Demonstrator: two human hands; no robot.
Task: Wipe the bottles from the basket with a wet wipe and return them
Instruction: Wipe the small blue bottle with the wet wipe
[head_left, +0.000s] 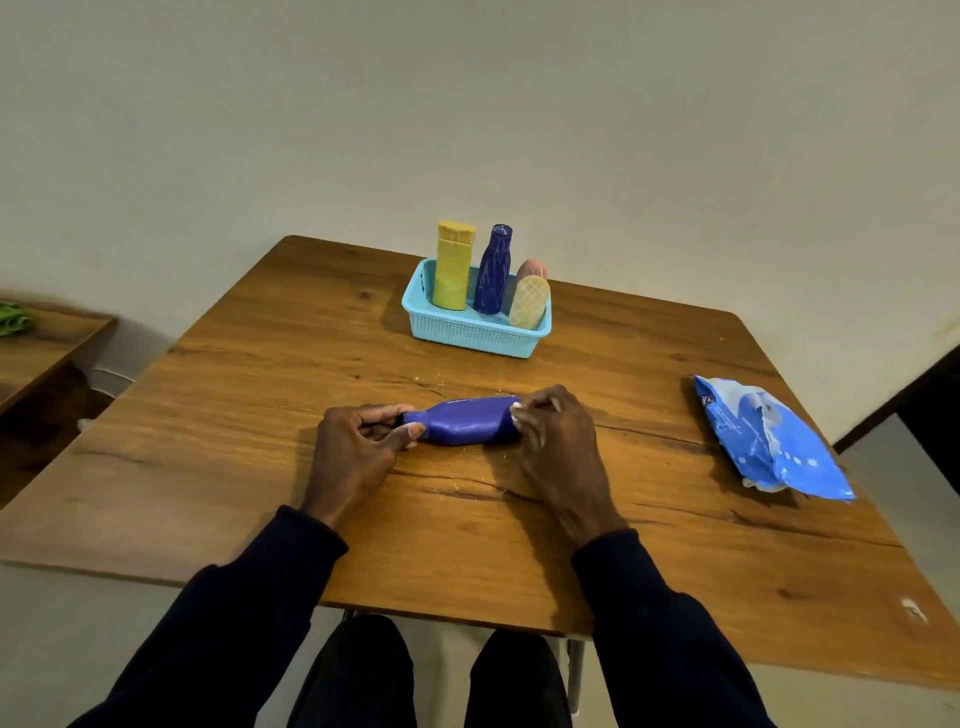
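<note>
A blue bottle (465, 421) lies on its side on the wooden table (260, 415), neck to the left. My left hand (358, 447) grips its neck end, thumb over the top. My right hand (556, 431) holds a white wet wipe (516, 410) against the bottle's base; only a small bit of the wipe shows. At the back stands a light blue basket (467, 330) with a yellow bottle (453, 267), a dark blue bottle (494, 270), a cream bottle (529, 302) and a pink one (532, 269) behind it.
A blue pack of wet wipes (769, 441) lies on the table at the right, near the edge. A lower wooden shelf (36, 343) with something green on it stands at the left. A wall rises right behind the table.
</note>
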